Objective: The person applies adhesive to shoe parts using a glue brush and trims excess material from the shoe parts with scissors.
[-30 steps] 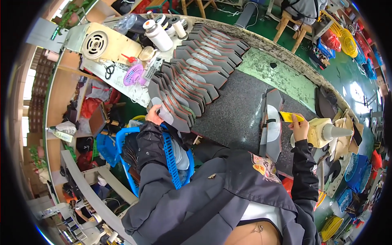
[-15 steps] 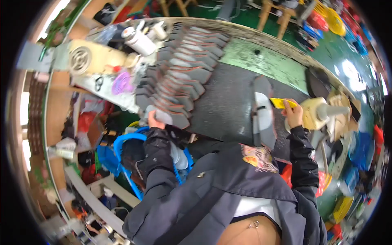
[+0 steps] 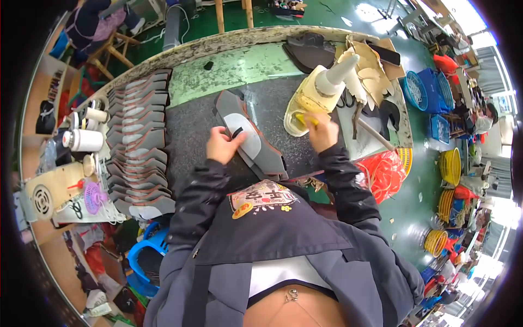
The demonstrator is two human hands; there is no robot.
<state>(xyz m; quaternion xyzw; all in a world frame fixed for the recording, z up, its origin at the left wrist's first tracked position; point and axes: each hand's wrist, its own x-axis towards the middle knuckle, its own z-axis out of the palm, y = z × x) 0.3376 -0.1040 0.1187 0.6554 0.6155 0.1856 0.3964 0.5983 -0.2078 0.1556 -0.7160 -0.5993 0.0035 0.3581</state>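
On the dark work mat lies a flat grey cut piece [image 3: 251,143] with a pale patch, a small black tab and an orange edge line. It looks like a shoe upper part, with another dark layer showing under its left edge. My left hand [image 3: 222,146] grips its left side, thumb on the pale patch near the tab. My right hand [image 3: 325,134] is closed on a yellow flat spreader [image 3: 311,120], mostly hidden by the fingers. The spreader's end is at the open cup [image 3: 296,121] of a cream pot [image 3: 316,98] with a grey cone top.
A long overlapping row of similar grey pieces [image 3: 143,136] lies to the left. Beyond it stand a white bottle [image 3: 83,140] and a purple fan [image 3: 95,197]. Scissors [image 3: 345,99] and cardboard scraps [image 3: 368,68] lie right of the pot. A red bag [image 3: 382,174] hangs by the right edge.
My left hand has gone from the near end of the row to the piece on the mat. My right hand has taken the yellow spreader from beside the piece to the pot. The view has swung right.
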